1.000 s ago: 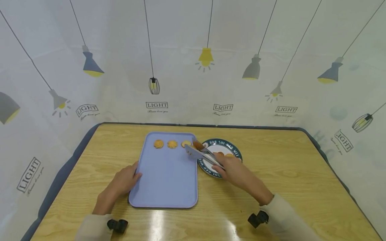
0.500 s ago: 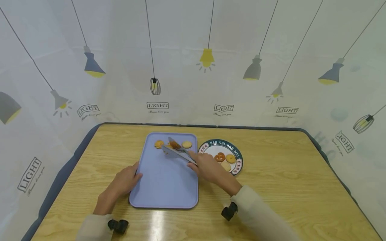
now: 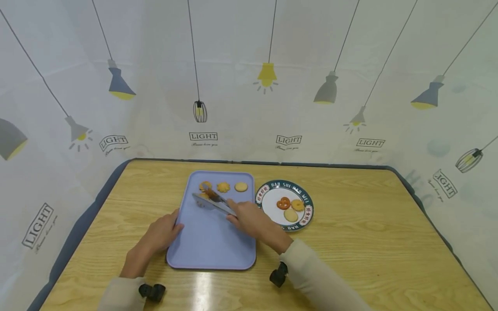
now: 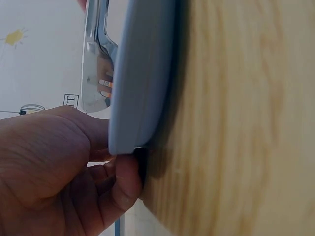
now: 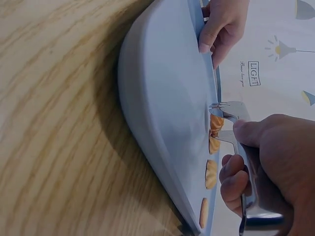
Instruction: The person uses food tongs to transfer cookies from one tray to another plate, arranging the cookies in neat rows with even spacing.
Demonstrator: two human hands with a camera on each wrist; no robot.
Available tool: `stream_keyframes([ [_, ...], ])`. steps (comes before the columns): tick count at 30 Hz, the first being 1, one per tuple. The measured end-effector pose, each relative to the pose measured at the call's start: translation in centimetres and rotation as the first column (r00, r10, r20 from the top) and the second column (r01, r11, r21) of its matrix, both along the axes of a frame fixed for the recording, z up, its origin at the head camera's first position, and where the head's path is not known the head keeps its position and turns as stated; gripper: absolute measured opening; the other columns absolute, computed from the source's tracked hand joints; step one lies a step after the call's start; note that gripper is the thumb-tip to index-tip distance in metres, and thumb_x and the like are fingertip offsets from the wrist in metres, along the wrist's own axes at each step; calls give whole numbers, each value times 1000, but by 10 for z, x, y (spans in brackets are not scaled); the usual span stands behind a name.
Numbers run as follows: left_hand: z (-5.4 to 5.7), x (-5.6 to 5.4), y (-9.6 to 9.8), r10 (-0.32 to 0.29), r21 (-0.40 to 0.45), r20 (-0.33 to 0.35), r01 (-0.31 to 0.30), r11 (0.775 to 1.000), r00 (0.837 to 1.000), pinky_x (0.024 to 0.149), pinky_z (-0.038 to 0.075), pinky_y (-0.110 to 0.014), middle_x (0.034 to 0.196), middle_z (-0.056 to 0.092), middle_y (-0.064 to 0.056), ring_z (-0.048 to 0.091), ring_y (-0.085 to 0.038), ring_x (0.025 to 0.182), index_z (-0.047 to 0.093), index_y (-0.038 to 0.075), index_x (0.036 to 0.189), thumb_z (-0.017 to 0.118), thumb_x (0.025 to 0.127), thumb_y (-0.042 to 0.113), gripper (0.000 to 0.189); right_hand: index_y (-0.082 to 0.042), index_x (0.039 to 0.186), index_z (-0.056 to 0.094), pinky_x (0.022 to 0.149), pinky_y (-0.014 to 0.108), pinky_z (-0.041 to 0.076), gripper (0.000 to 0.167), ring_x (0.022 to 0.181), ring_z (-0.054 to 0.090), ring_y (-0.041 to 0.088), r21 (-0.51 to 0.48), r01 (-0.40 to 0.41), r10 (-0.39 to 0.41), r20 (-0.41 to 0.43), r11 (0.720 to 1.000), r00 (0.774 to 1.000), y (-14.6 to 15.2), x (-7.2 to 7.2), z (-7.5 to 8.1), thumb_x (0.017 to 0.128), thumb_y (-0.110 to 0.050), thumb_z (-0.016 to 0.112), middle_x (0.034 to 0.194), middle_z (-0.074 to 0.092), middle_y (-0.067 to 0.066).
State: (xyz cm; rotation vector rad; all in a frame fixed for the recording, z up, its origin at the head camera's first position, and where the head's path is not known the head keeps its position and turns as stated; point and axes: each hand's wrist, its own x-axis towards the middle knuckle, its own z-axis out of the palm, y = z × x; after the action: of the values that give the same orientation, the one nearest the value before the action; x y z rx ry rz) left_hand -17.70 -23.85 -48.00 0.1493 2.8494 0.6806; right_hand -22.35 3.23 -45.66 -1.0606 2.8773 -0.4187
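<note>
My right hand (image 3: 250,220) grips metal tongs (image 3: 223,206), one arm fork-shaped and the other flat. Between their tips, low over the tray's far left part, is a golden cookie (image 5: 216,123). Just beyond it lies a swirled cookie (image 3: 205,185), partly covered by the tongs in the head view. A flower-shaped cookie (image 3: 223,187) and a pale round cookie (image 3: 241,186) continue that row along the far edge. At the left side of the lilac tray (image 3: 212,246), my left hand (image 3: 161,231) pinches the rim, thumb above and fingers curled beneath.
Right of the tray stands a white plate (image 3: 269,208) with a green lettered rim. It bears a pretzel-shaped cookie (image 3: 283,203), a ring-like cookie (image 3: 298,205) and a pale oval cookie (image 3: 291,215). Both stand on a wooden table (image 3: 358,233) enclosed by a lamp-printed curtain (image 3: 241,108).
The right hand has carried the tongs and cookie leftward from beside the plate, across the tray to its far left part. The left hand has stayed on the tray's edge.
</note>
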Motion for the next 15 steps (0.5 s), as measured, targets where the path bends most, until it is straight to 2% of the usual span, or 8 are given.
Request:
stream_keyframes([
  [5,-1,0,0,4,-3,5,-4,1000,1000,101,45,-58,136,49,-39,52,-50,124,32,-18,144,52,101,14,57,-6,142,50,51,22,42,49,59,50,8,20,-2,2,2,1000,1000,-4,2,0,101,-32,57,77,61,0],
  [15,-1,2,-1,-10,1,-20,10,1000,1000,99,46,-58,134,51,-39,54,-50,122,32,-18,144,52,101,13,57,-5,134,54,48,21,40,42,57,49,8,10,-27,27,-13,1000,1000,-5,3,3,101,-31,58,74,59,0],
])
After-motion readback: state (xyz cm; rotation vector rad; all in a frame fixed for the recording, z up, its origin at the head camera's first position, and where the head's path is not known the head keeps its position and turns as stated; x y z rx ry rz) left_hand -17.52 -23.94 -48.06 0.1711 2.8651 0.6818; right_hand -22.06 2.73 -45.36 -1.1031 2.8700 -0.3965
